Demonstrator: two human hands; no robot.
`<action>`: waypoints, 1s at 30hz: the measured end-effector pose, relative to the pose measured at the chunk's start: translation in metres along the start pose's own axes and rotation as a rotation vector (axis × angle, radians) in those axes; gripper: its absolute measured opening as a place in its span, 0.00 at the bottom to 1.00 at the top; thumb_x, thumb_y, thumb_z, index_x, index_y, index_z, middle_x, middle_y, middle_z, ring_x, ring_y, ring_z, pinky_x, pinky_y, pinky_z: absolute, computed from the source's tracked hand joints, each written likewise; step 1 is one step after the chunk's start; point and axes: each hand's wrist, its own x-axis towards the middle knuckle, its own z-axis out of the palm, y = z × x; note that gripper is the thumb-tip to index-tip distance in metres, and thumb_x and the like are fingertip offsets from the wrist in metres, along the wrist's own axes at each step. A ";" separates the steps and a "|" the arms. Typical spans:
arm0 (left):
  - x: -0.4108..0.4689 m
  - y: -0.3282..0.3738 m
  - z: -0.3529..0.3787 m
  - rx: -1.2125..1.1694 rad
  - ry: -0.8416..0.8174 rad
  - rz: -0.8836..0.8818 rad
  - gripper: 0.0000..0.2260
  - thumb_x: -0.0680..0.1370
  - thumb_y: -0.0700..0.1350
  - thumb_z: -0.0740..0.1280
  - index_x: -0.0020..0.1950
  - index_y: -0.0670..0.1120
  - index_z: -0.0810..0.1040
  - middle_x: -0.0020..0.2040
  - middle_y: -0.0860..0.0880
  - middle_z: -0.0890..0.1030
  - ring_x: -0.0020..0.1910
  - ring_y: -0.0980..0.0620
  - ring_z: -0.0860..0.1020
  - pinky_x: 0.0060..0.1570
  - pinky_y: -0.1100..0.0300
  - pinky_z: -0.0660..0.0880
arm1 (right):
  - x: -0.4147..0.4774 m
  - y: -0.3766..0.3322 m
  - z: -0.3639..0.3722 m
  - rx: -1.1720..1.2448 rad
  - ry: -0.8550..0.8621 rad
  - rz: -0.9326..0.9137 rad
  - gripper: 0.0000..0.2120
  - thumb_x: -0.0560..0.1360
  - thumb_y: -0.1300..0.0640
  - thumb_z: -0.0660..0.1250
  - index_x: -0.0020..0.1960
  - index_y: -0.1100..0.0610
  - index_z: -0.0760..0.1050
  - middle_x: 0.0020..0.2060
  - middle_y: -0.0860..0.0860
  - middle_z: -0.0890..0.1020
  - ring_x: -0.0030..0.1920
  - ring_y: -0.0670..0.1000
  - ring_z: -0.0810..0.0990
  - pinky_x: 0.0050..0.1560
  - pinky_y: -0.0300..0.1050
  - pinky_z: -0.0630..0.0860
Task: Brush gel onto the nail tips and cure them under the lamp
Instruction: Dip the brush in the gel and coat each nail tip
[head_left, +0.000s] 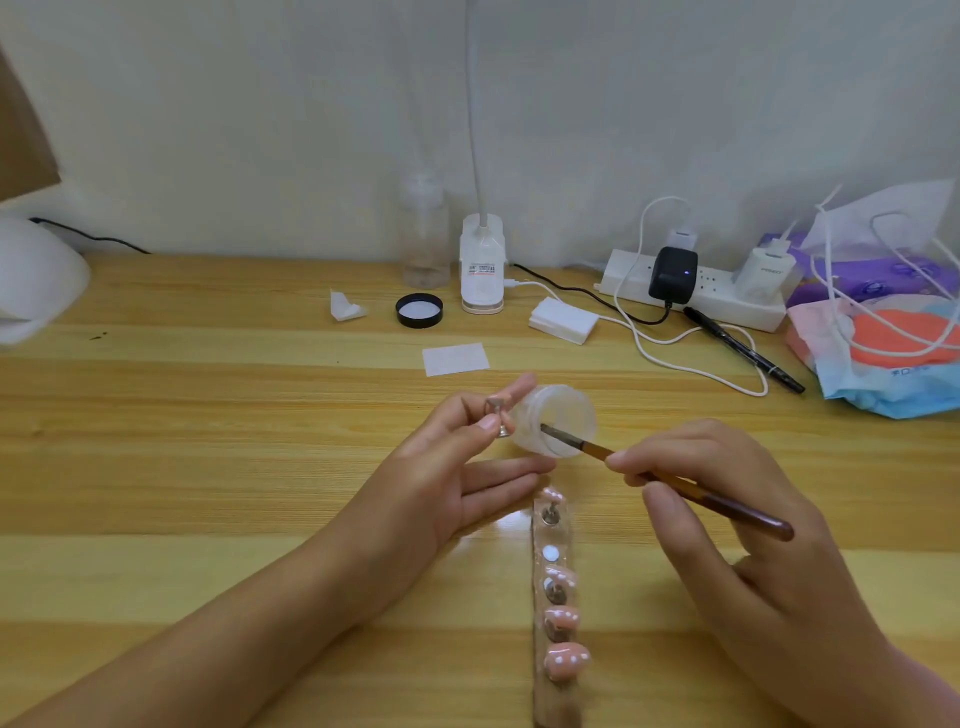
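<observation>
My left hand (457, 467) pinches a small metal nail stand (497, 415) between thumb and forefinger, its other fingers stretched out. My right hand (727, 519) grips a brown brush (675, 486), whose tip is dipped into the mouth of a small translucent gel jar (558, 418) lying tilted just right of my left fingers. Below the hands, a clear strip holder (553, 597) carries several pink nail tips (566, 660) on metal stands, with one empty magnet spot (550, 553). The white curing lamp (36, 280) sits at the far left edge.
On the wooden desk behind lie a black jar lid (419, 310), a white wipe (456, 358), a wipe stack (563, 319), a clear bottle (425, 234), a clip lamp base (482, 265), a power strip (696, 291) with cables, a black pen (743, 348) and tissue packs (883, 353).
</observation>
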 end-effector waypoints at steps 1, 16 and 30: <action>0.000 0.000 0.000 0.010 -0.005 0.001 0.05 0.75 0.45 0.63 0.46 0.44 0.70 0.67 0.58 0.76 0.58 0.41 0.81 0.59 0.53 0.77 | 0.000 0.000 0.002 -0.011 -0.011 0.009 0.10 0.79 0.55 0.59 0.54 0.52 0.78 0.49 0.41 0.79 0.53 0.48 0.79 0.52 0.50 0.73; 0.001 0.002 0.003 -0.025 0.063 -0.022 0.06 0.72 0.45 0.64 0.44 0.44 0.70 0.65 0.56 0.78 0.56 0.39 0.81 0.57 0.52 0.78 | 0.002 0.005 -0.008 0.123 0.050 0.193 0.10 0.79 0.50 0.58 0.52 0.47 0.78 0.48 0.43 0.80 0.52 0.50 0.80 0.53 0.37 0.72; 0.002 -0.001 0.003 -0.057 0.145 -0.001 0.06 0.76 0.44 0.62 0.49 0.43 0.73 0.63 0.47 0.78 0.53 0.43 0.83 0.43 0.57 0.81 | 0.007 0.010 -0.016 0.474 0.362 0.363 0.08 0.73 0.50 0.64 0.47 0.47 0.82 0.39 0.46 0.83 0.43 0.45 0.80 0.50 0.33 0.75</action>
